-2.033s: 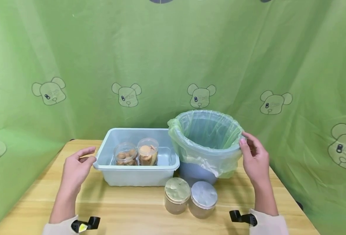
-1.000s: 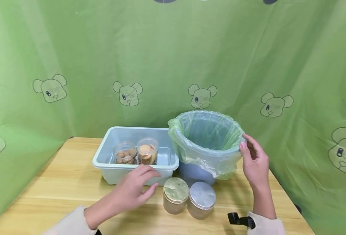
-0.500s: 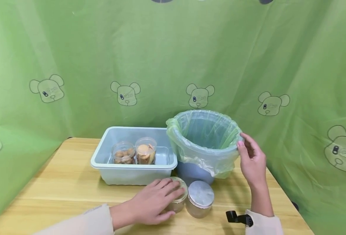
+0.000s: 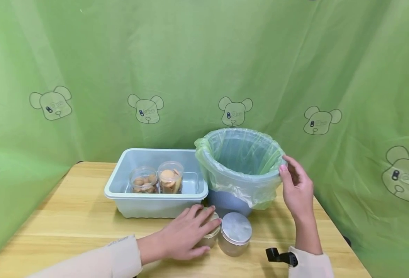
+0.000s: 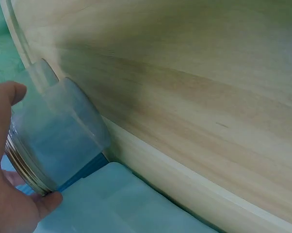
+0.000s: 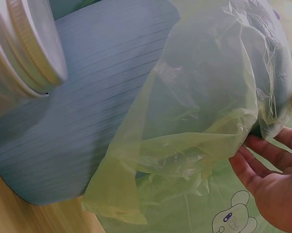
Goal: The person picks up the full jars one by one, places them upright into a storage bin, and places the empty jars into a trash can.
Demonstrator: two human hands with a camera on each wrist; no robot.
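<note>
While pinching the lined bin (image 4: 226,201) at its rim with the right hand (image 4: 298,195), holds the upright gold-lidded jar (image 4: 209,241) with the nearer left hand (image 4: 183,238), near of bin, left of silver-lidded jar (image 4: 236,231).

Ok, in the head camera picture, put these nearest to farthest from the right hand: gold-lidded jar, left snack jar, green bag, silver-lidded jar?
1. Green bag: touching the right hand.
2. Silver-lidded jar: left of that hand, on the table.
3. Gold-lidded jar: farther left, under the left hand.
4. Left snack jar: farthest left, in the blue tub.
</note>
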